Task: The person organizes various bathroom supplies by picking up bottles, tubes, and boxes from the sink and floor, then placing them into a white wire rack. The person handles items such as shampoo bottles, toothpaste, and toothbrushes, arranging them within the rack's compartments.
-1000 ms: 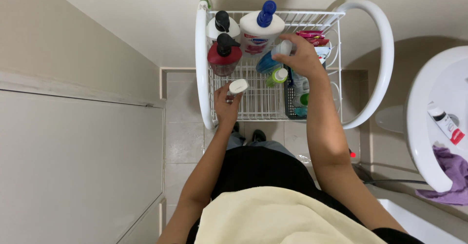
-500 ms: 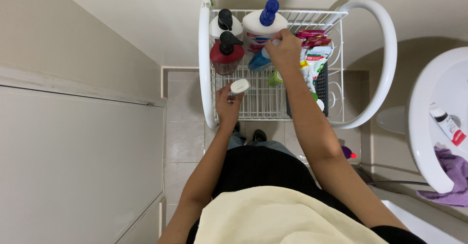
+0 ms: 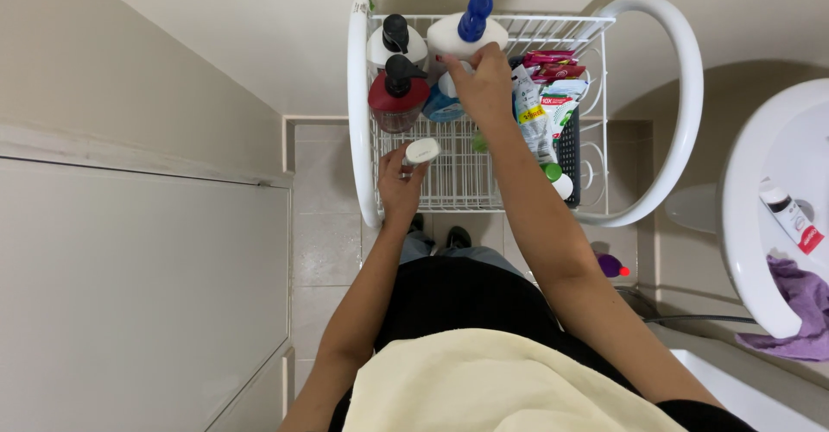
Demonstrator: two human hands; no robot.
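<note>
The person has 2 bare arms with no sleeves showing, a black top, blue-grey trousers, dark shoes, and a pale yellow towel across the chest.

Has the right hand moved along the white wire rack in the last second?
Yes. The right hand shifted leftward and toward the wall, from the white wire rack's right side up to the blue-capped white bottle.
</note>
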